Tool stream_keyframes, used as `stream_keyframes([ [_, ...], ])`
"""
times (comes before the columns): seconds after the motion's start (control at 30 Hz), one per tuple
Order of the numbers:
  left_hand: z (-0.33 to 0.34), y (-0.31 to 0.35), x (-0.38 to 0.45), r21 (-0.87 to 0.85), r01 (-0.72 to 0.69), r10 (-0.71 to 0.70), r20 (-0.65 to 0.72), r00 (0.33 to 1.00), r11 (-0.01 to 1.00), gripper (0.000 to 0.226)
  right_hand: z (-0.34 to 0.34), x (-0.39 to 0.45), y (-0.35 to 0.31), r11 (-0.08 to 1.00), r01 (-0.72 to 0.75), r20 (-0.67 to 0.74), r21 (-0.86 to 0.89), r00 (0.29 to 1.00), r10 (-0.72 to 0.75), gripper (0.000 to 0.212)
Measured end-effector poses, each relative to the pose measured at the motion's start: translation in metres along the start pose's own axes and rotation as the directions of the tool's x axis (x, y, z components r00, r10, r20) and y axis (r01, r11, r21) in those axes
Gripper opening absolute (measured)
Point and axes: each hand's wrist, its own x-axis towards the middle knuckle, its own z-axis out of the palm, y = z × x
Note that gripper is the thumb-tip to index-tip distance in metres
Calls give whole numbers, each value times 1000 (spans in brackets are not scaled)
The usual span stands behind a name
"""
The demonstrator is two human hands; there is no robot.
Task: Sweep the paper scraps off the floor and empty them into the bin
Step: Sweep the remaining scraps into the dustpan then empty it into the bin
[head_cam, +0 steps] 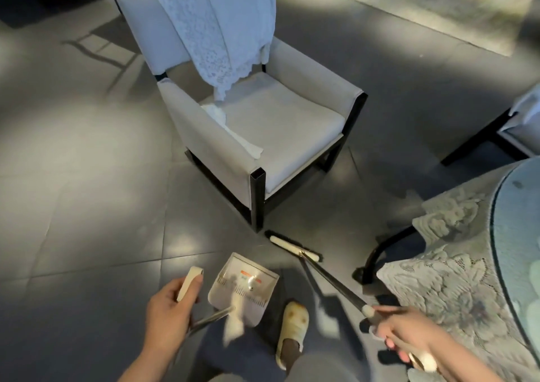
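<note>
A person stands on a grey tiled floor [87,206], left hand [169,308] gripping the cream handle of a long-handled plastic dustpan [245,288], right hand [400,332] wrapped round the thin metal pole of a broom [295,248]. The broom's dark bristled head rests on the tiles near the leg of a pale upholstered armchair [263,118]. A crumpled white paper scrap [251,283] lies in the pan, so sweeping looks nearly finished; next, presumably, comes carrying it level to the bin, which is out of view.

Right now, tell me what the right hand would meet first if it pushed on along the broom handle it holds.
Probably the broom head on the floor, then the armchair's dark front leg just beyond; depth is unclear.
</note>
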Motion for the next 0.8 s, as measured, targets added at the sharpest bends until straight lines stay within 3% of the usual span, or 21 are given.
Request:
stream_keyframes([
  [0.13, -28, -10, -8, 86, -68, 59, 101, 993, 994, 26, 8, -33, 41, 959, -97, 126, 265, 990, 65, 49],
  [0.2, -41, -14, -13, 91, -94, 79, 151, 985, 991, 21, 14, -49, 63, 901, -143, 194, 409, 979, 67, 63],
  [0.27, -51, -17, -18, 64, -82, 69, 185, 980, 995, 16, 27, -60, 77, 871, -143, 187, 470, 981, 60, 64],
  [0.37, -63, -25, -17, 93, -86, 64, 219, 974, 992, 17, 54, -57, 85, 872, -70, 74, 484, 997, 39, 43],
  [0.5, -73, -40, -17, 129, -96, 55, 285, 957, 987, 15, 86, -30, 80, 914, -37, -82, 405, 994, 77, 45],
  [0.67, -65, -43, -19, 201, -141, 56, 377, 924, 969, 18, 125, -34, 80, 954, -127, 19, 273, 992, 127, 14],
  [0.8, -52, -37, -20, 267, -208, 74, 437, 896, 941, 18, 119, -66, 108, 919, -156, 80, 362, 987, 136, 27],
])
